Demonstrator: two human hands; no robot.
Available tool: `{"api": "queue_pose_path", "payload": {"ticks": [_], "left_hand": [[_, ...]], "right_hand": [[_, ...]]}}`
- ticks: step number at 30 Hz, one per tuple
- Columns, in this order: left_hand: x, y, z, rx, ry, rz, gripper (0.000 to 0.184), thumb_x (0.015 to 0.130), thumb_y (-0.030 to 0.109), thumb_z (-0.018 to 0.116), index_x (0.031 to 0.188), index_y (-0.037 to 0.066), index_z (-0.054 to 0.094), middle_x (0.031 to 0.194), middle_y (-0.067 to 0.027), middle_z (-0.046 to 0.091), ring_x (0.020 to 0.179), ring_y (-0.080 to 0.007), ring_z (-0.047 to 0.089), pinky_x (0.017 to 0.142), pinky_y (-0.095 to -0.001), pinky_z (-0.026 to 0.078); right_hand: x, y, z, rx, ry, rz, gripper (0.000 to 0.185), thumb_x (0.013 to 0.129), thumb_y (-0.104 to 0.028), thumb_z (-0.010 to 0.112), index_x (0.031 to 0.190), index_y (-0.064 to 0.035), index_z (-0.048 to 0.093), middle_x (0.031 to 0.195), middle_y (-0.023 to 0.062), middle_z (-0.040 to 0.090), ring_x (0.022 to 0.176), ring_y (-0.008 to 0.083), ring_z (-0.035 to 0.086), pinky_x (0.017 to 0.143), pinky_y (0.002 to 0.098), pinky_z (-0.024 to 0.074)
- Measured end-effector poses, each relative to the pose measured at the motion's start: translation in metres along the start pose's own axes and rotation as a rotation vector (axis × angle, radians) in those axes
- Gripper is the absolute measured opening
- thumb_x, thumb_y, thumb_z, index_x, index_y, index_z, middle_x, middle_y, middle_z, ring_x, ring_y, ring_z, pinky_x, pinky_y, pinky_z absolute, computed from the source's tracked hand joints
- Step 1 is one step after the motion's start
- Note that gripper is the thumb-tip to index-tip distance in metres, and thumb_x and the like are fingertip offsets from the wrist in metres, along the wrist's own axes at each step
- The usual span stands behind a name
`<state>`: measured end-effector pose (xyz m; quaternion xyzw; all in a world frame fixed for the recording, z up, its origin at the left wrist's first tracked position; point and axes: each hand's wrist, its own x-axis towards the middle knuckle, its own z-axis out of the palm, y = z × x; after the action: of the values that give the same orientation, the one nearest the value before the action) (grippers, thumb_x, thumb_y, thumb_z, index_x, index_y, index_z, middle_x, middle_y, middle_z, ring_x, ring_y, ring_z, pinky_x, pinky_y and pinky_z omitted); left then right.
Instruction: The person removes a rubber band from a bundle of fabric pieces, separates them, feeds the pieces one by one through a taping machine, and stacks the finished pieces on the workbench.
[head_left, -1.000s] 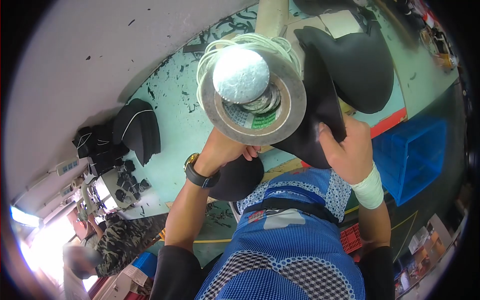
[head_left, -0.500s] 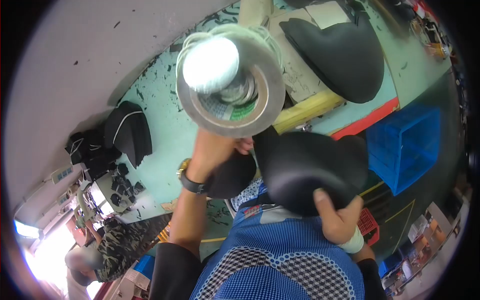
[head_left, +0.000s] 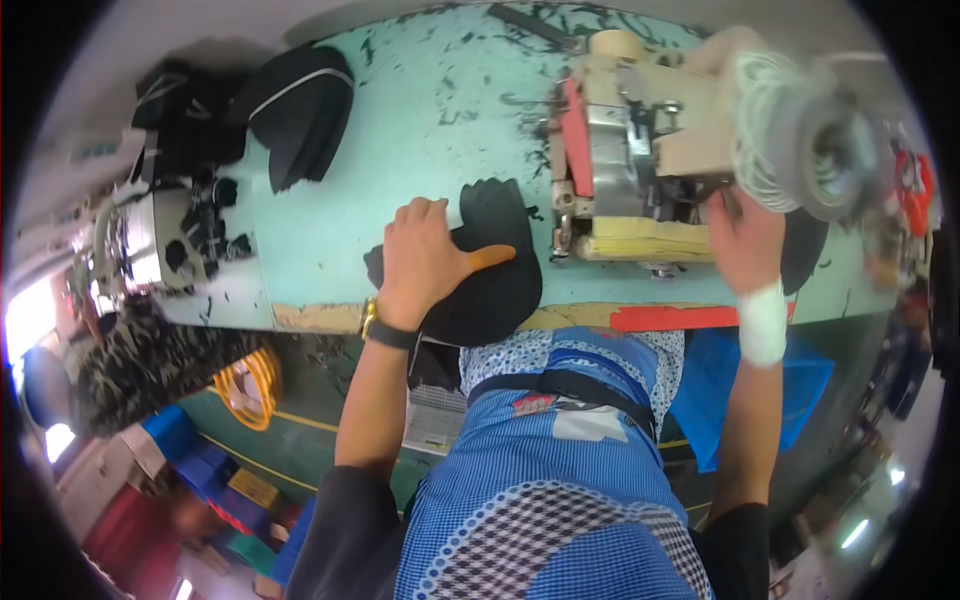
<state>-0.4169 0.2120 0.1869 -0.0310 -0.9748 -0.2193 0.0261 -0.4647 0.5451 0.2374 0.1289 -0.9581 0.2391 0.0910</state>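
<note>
My left hand [head_left: 425, 255] lies spread on a black padded piece [head_left: 500, 290] with a scalloped end, near the front edge of the table. Its thumb has an orange covering and stretches across the piece. My right hand [head_left: 748, 240], with a white wrap at the wrist, is at the right side of a sewing machine [head_left: 615, 140]. Blur and the machine head partly hide its fingers, so I cannot see whether it holds anything. Just right of it, part of another black piece [head_left: 805, 250] shows on the table.
A stack of black pieces [head_left: 305, 115] with white piping lies at the table's left. Black scraps litter the green tabletop [head_left: 430, 130]. Blue crates [head_left: 700, 400] stand below the front edge at right. A person in camouflage clothing [head_left: 130, 370] is at far left.
My view has swung, bringing the machine to the right. My right hand has left the black piece at my lap and is up by the machine. My left hand now rests on a black piece.
</note>
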Motion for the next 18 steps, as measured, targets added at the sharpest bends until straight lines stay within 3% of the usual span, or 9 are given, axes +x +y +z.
{"api": "queue_pose_path", "payload": {"ticks": [2, 3, 7, 9, 11, 13, 15, 17, 18], "left_hand": [[-0.006, -0.011, 0.01, 0.084, -0.191, 0.005, 0.03, 0.078, 0.027, 0.076, 0.091, 0.0, 0.067, 0.085, -0.013, 0.065, 0.086, -0.0304, 0.062, 0.072, -0.0386, 0.048], [-0.008, -0.016, 0.012, 0.124, -0.288, 0.008, 0.028, 0.078, 0.025, 0.076, 0.09, 0.001, 0.067, 0.087, -0.0138, 0.065, 0.088, -0.0323, 0.061, 0.073, -0.0396, 0.048], [-0.004, -0.022, -0.002, 0.027, -0.053, 0.059, 0.022, 0.079, 0.02, 0.073, 0.088, 0.001, 0.066, 0.083, -0.013, 0.065, 0.08, -0.033, 0.062, 0.068, -0.0385, 0.048], [0.002, -0.023, -0.022, -0.074, -0.122, -0.024, 0.02, 0.08, 0.019, 0.072, 0.087, 0.001, 0.065, 0.081, -0.0139, 0.064, 0.077, -0.0335, 0.061, 0.066, -0.0381, 0.048], [0.007, -0.023, -0.046, -0.265, -0.268, -0.176, 0.017, 0.082, 0.016, 0.07, 0.085, 0.001, 0.064, 0.076, -0.0158, 0.062, 0.071, -0.0344, 0.06, 0.062, -0.0373, 0.046], [0.014, -0.017, -0.067, -0.355, -0.361, -0.141, 0.017, 0.081, 0.016, 0.07, 0.084, 0.001, 0.063, 0.076, -0.018, 0.061, 0.071, -0.0364, 0.059, 0.062, -0.0391, 0.046], [0.022, -0.006, -0.078, -0.529, -0.525, -0.048, 0.018, 0.08, 0.017, 0.069, 0.083, 0.001, 0.062, 0.075, -0.0222, 0.059, 0.072, -0.0403, 0.058, 0.061, -0.0426, 0.045], [0.027, 0.02, -0.067, -0.618, -0.563, 0.096, 0.017, 0.082, 0.016, 0.068, 0.084, 0.0, 0.061, 0.073, -0.021, 0.059, 0.068, -0.0372, 0.056, 0.06, -0.04, 0.044], [0.03, 0.037, -0.059, -0.705, -0.596, 0.219, 0.016, 0.083, 0.014, 0.067, 0.085, 0.0, 0.061, 0.071, -0.0197, 0.058, 0.064, -0.0341, 0.054, 0.058, -0.0373, 0.043]], "right_hand": [[0.015, 0.037, 0.022, -0.214, -0.266, 0.008, 0.02, 0.084, -0.012, 0.061, 0.1, -0.0031, 0.068, 0.101, 0.0167, 0.068, 0.09, 0.0359, 0.065, 0.079, 0.0414, 0.0505], [0.019, 0.039, 0.022, -0.215, -0.28, -0.015, 0.02, 0.084, -0.012, 0.061, 0.1, -0.0031, 0.068, 0.101, 0.0167, 0.068, 0.09, 0.0359, 0.065, 0.079, 0.0414, 0.0505], [0.022, 0.042, 0.015, -0.27, -0.482, 0.078, 0.017, 0.086, -0.017, 0.061, 0.088, -0.0009, 0.067, 0.086, 0.017, 0.067, 0.079, 0.0349, 0.065, 0.071, 0.0416, 0.0494], [0.019, 0.038, 0.005, -0.306, -0.568, 0.142, 0.021, 0.087, -0.019, 0.061, 0.082, 0.0003, 0.067, 0.079, 0.0172, 0.067, 0.074, 0.0344, 0.065, 0.067, 0.0417, 0.0489], [0.017, -0.007, -0.033, -0.1, -0.774, -0.019, 0.021, 0.087, -0.019, 0.061, 0.082, 0.001, 0.065, 0.079, 0.0192, 0.066, 0.07, 0.0351, 0.064, 0.065, 0.0386, 0.0484], [0.01, -0.037, -0.046, -0.143, -1.128, 0.339, 0.016, 0.088, -0.015, 0.06, 0.087, 0.0005, 0.064, 0.086, 0.0179, 0.068, 0.07, 0.0297, 0.065, 0.065, 0.0349, 0.0491], [-0.02, -0.057, -0.038, 0.283, -0.819, 0.486, 0.012, 0.089, -0.01, 0.059, 0.09, 0.0018, 0.063, 0.085, 0.0123, 0.069, 0.07, 0.018, 0.064, 0.066, 0.0302, 0.0493], [-0.04, -0.088, -0.016, 0.532, -0.439, 0.321, 0.011, 0.09, -0.008, 0.06, 0.093, 0.0022, 0.063, 0.08, 0.0049, 0.066, 0.072, 0.0095, 0.06, 0.067, 0.0267, 0.0489], [-0.043, -0.099, -0.01, 0.656, -0.44, 0.394, 0.01, 0.089, -0.007, 0.06, 0.093, 0.0017, 0.064, 0.077, 0.003, 0.065, 0.071, 0.0085, 0.058, 0.066, 0.0248, 0.0477]]}}
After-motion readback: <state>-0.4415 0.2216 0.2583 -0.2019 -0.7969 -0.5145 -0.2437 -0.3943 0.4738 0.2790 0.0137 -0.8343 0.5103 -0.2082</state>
